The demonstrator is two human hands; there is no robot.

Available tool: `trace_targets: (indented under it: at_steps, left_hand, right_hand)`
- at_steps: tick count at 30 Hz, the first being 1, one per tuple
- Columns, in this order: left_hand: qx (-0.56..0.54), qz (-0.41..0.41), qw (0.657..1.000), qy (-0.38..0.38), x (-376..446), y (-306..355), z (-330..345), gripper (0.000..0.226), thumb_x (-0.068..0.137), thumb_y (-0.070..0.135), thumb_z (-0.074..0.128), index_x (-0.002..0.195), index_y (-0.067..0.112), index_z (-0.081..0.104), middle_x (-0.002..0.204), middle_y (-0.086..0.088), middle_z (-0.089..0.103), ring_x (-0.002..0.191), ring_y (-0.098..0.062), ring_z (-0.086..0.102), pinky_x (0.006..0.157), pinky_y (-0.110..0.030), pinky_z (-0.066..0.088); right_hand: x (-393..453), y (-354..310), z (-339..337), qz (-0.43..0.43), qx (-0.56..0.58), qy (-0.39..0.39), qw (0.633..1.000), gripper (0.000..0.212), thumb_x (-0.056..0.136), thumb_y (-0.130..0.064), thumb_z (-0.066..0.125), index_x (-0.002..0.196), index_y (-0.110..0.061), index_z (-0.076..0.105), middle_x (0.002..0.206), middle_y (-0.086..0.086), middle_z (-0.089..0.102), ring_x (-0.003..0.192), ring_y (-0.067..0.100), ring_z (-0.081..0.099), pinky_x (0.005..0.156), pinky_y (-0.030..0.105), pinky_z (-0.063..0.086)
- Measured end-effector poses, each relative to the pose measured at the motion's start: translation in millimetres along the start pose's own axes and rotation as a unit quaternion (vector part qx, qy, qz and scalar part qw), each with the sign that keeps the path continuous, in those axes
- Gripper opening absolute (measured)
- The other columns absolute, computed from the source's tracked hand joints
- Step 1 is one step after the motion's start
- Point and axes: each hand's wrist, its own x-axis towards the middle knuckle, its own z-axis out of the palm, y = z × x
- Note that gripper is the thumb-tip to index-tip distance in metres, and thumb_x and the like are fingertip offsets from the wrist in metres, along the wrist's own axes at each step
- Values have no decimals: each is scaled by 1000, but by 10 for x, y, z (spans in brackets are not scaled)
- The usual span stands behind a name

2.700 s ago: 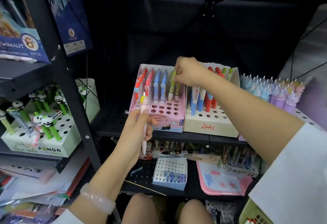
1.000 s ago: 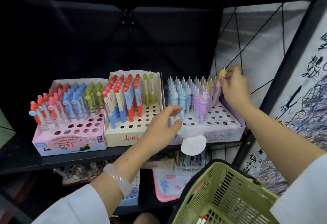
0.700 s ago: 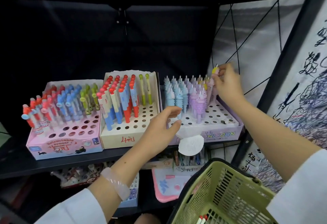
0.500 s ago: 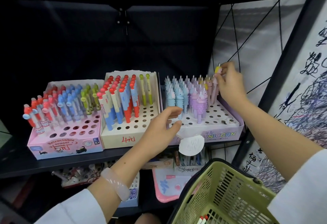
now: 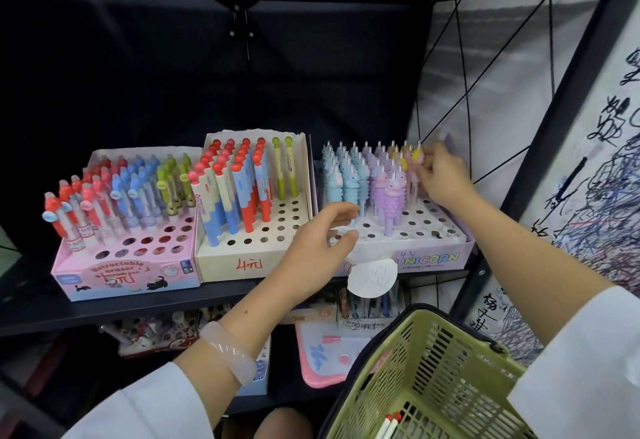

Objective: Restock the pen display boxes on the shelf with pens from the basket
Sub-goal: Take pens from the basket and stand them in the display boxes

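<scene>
A black metal shelf (image 5: 114, 307) holds three pen display boxes side by side, touching. On the left is a pink box (image 5: 128, 274) printed "Retractable eraser", with red, blue and green pens standing at its back and empty holes at the front. In the middle is a cream box (image 5: 242, 262) with red-and-blue pens and two green ones. On the right is a lilac unicorn box (image 5: 429, 258) printed "UNICORN", filled at the back with blue, purple and pink unicorn-topped pens. At the bottom right, near the viewer, is a green plastic basket (image 5: 429, 369); a few pens (image 5: 389, 426) with red tips lie at its bottom. The right hand (image 5: 443, 179) reaches to the back right corner of the unicorn box, fingers curled and pinching a pink unicorn pen (image 5: 414, 168) with a yellow top, which stands among the others in the back rows. The left hand (image 5: 318, 248), with a pale pink bangle (image 5: 230, 352) on the wrist, hovers at the front left corner of the unicorn box, fingers loosely curved and holding nothing. A round white paper tag (image 5: 372, 277) hangs below that box's front edge.
</scene>
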Motion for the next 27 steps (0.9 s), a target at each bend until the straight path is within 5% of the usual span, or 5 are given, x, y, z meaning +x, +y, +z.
trace_targets:
  at_steps: [8,12,19,23,27]
  left_hand:
    - [-23,6,1000,-1,-141,68,36,29,95,15,50,110,39,47,118,19,54,116,2,50,100,-18,38]
    - [-81,11,997,-9,-382,60,217,34,93,8,51,105,39,51,112,19,58,108,5,54,95,-14,41]
    - [-41,-88,984,-148,-908,-422,898,25,95,11,49,116,25,50,108,13,54,103,-1,52,87,-9,40]
    - [27,-151,954,-258,-1064,-698,1192,30,98,22,45,128,24,48,115,14,48,104,2,47,79,-2,39]
    - [53,-185,930,-313,-1122,-828,1340,33,99,28,42,131,24,45,112,17,44,100,5,45,78,-6,38]
  right_hand:
    - [-344,-41,-17,35,-20,-10,999,35,91,-10,52,125,-3,45,106,16,62,96,30,58,77,28,41]
    - [-837,-242,-221,-17,87,18,996,21,93,-12,49,112,-14,58,98,-1,63,84,16,60,77,26,49]
    - [-2246,348,59,-9,49,-203,978,14,93,-16,51,103,-19,62,80,-12,65,69,-3,60,63,6,43]
    - [-2949,1113,464,45,-142,-474,868,50,92,-26,55,137,-12,39,129,10,55,114,24,55,93,32,45]
    - [-3509,1677,681,101,-259,-568,774,91,84,-50,59,150,-22,2,155,10,10,142,32,13,113,50,18]
